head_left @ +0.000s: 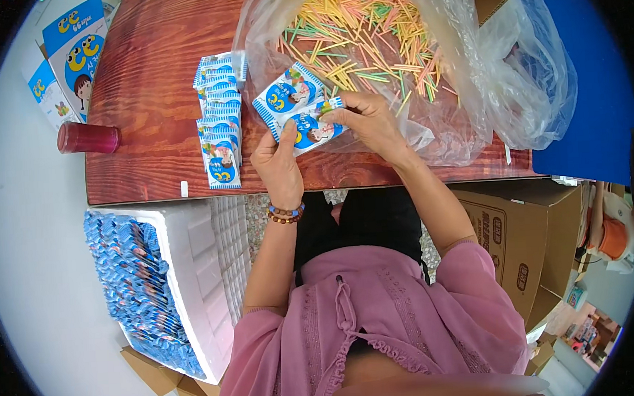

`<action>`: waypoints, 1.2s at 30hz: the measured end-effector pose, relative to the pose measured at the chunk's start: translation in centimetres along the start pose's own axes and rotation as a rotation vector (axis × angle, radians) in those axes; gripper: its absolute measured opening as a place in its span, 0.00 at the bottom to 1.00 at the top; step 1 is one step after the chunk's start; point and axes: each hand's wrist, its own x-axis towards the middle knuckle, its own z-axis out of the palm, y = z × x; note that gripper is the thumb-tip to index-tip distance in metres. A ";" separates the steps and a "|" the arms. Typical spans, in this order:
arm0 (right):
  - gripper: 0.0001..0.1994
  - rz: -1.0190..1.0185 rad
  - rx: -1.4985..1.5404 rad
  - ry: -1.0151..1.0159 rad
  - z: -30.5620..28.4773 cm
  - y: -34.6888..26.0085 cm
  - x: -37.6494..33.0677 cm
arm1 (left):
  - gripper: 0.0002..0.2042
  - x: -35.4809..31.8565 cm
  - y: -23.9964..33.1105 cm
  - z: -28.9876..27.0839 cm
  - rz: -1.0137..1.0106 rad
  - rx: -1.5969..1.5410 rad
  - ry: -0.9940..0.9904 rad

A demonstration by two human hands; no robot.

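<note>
Blue-and-white packets (288, 93) are in both my hands, raised near the table's front edge, between the packet row and the candy sticks. Two overlap; can't tell if they're joined. My left hand (278, 165) is pinched on the lower one, thumb on its face. My right hand (375, 125) is closed too, thumb and fingers gripping the packets at their right end. Both wrists cross near the front edge of the wooden table (146, 78).

Left of my hands: overlapping packet row (220, 128), its near end close to that edge. Gap between row and my left hand is narrow; widest stretch of wood lies left of the row, out to the red cup (88, 138) at the left edge. Right side is tight: clear plastic bag (460, 54) spreads close beside my right hand, pale candy sticks (355, 27) heaped in it, bag reaching past the table onto a blue surface (587, 90). Below the edge, white foam box (195, 262) full of packets at left, cardboard box (513, 245) at right, my lap between.
</note>
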 end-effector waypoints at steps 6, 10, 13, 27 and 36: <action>0.06 0.003 0.221 -0.001 -1.5 1.2 -0.4 | 0.08 -0.2 0.4 -0.1 -0.076 -0.077 0.040; 0.11 -0.369 -0.045 -0.076 -2.3 0.1 -0.5 | 0.08 -0.3 0.5 -0.6 -0.179 -0.168 0.033; 0.14 -0.377 -0.275 -0.181 -1.6 -0.5 -0.7 | 0.08 -0.4 0.5 -0.1 -0.237 -0.183 0.002; 0.08 -0.026 -0.179 -0.172 -4.9 1.5 1.4 | 0.10 -2.3 0.2 -0.5 -0.200 -0.038 0.056; 0.08 -0.313 -0.948 0.087 -5.5 3.7 6.6 | 0.10 -2.9 -2.0 -2.8 -0.096 -0.075 -0.053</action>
